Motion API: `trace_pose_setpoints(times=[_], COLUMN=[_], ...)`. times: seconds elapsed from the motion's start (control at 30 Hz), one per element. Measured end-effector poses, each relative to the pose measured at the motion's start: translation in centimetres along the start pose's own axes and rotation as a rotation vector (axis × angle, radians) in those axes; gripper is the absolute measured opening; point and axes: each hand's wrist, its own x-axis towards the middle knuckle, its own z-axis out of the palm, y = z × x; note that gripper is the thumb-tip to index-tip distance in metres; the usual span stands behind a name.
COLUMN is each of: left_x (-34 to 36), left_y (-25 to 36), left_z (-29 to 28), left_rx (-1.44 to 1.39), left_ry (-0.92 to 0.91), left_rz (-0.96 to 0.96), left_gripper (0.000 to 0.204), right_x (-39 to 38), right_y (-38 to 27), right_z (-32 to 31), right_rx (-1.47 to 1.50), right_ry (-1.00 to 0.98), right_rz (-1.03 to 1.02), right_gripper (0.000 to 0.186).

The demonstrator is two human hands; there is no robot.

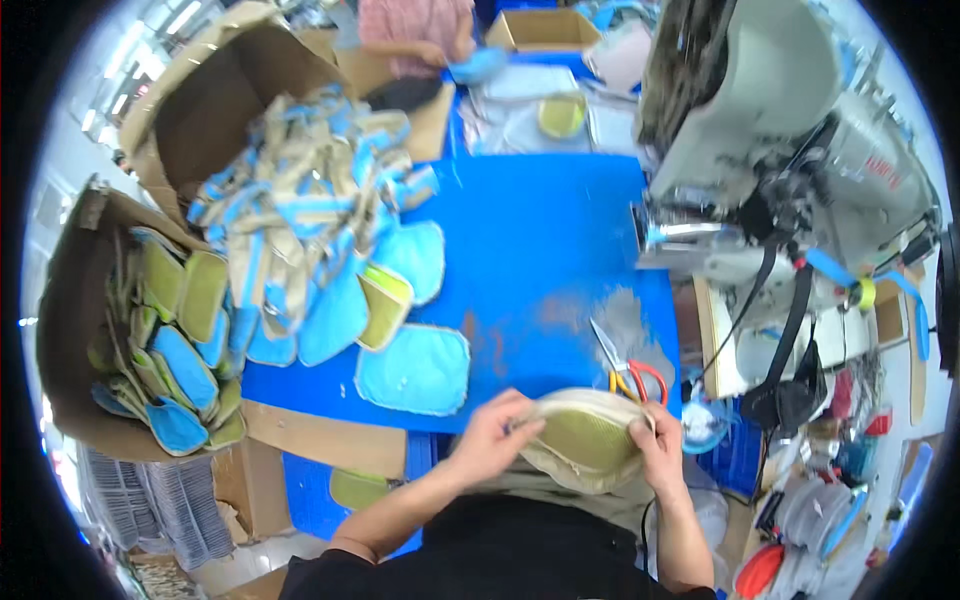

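Near the table's front edge, both my hands grip a rounded fabric pouch piece (pixel 585 440) with an olive-green mesh face and a cream rim. My left hand (pixel 495 437) pinches its left edge, and my right hand (pixel 660 445) closes on the right edge. Just beyond it lies a pair of scissors (pixel 628 365) with red and orange handles, blades pointing away. To the left, a light-blue rounded fabric panel (pixel 413 369) rests flat on the blue table (pixel 540 230). Behind that panel are more blue panels and a green one (pixel 386 308).
A heap of beige and blue strips (pixel 310 200) spills from a cardboard box. Another box (pixel 75 330) at left holds green and blue pieces. An industrial sewing machine (pixel 790 190) stands at right. Across the table is another person (pixel 415 35) in pink.
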Motion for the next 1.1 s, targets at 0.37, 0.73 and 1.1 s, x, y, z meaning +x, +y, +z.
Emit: trace_pose_setpoints(times=[0.37,0.73,1.1], left_x=[3.0,8.4,8.2], left_y=[2.8,-1.5,-3.6], left_z=[-3.1,-4.3,-3.3], left_rx=[-0.532,0.491,0.133], left_ry=[-0.411,0.310,0.534], left_rz=[-0.267,0.233,-0.012], left_gripper=[0.018,0.021,0.058], right_x=[0.2,-0.5,-2.6], right_y=[-4.9,-4.4,1.0], right_z=[2.2,3.2,1.7], right_rx=[-0.073,-0.261,0.007], right_ry=[-0.208,-0.022,0.042], right_rz=[-0.010,-0.224,0.043], right_gripper=[0.018,0.048,0.055])
